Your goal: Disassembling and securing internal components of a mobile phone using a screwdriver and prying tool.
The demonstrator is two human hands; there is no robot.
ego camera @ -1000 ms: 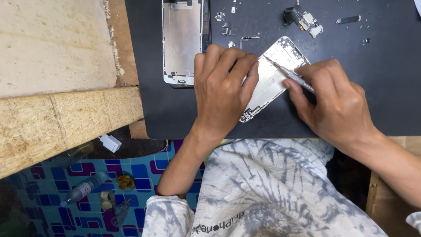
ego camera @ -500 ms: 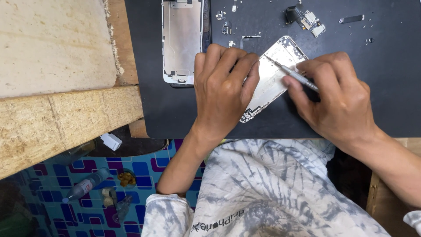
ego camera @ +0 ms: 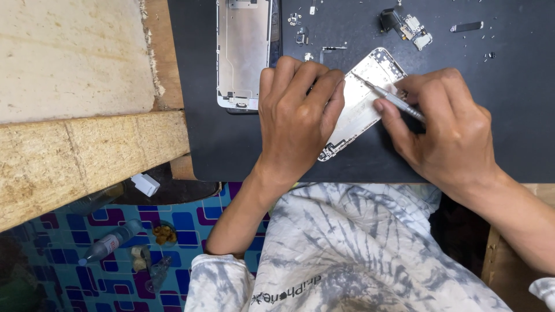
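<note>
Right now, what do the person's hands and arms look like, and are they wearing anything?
Both the left hand and the right hand are bare: no gloves, rings or watch show. The forearms are uncovered too. Short sleeves of a grey-and-white tie-dye shirt show near the picture's bottom edge.

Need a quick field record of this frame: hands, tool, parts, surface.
left hand: palm down, pressing on the silver phone housing
right hand: holds a thin metal tool, tip on the housing
second part: screen assembly, lying apart at upper left of the mat
loose bits: small components and screws near the mat's top edge
surface: black mat beside a wooden board
</note>
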